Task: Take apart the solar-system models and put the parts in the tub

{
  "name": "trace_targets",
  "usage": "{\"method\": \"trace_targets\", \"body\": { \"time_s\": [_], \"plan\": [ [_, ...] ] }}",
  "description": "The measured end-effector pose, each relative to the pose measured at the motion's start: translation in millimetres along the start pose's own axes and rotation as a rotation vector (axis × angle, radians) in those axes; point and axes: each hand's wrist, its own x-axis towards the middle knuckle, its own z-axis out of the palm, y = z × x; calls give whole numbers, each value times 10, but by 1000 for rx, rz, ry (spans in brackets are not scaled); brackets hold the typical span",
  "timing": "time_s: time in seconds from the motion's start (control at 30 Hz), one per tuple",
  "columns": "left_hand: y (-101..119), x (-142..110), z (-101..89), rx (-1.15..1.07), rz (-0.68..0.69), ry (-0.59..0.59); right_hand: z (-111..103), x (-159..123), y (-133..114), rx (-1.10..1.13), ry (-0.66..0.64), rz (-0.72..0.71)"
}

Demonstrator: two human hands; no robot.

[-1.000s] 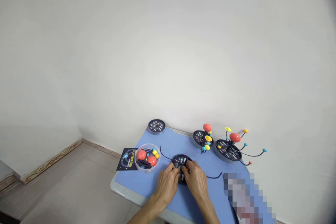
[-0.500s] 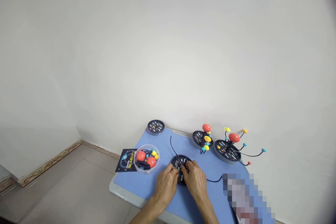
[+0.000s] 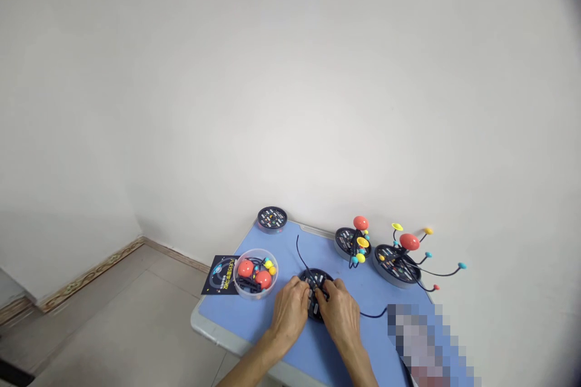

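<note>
- Round black base (image 3: 315, 309): it sits on the blue table (image 3: 227, 317), nearer the table's near edge than its far edge, directly between your hands.
- Left hand (image 3: 290, 309): your fingers are bent inward at the base's left side; you cannot tell here whether they clamp or merely steady it.
- Right hand (image 3: 339, 311): your thumb and bent forefinger lie over the base; whether they are pinched together is hidden.
- Black rod (image 3: 301, 258): 1 stretch rises past the base's far rim; a 2nd shows beyond your right hand, towards the table's right edge. Their joining is hidden.
- Handling, as judged: the base seems light, rigid and smooth, best braced by its rim; the rod seems thin, springy and easily bent, best pinched close to its inner end.
- Surroundings: a clear tub (image 3: 256, 296) overlaps a printed card (image 3: 218, 275) by the table's left edge; another disc (image 3: 272, 217) occupies the far left corner; 2 ball-tipped models, left (image 3: 344, 243) and right (image 3: 389, 267), stand towards the far right corner.
</note>
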Motion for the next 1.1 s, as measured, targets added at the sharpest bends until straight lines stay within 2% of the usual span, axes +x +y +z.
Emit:
{"method": "trace_targets", "body": {
  "time_s": [0.27,0.63,1.1],
  "plan": [
    [129,33,11,76,-13,-128,-17,3,32,-18,35,-31],
    [82,-13,65,134,3,-150,74,42,56,56,150,-67],
    [84,-23,51,116,-1,-142,152,25,102,152,207,-66]
  ]
}}
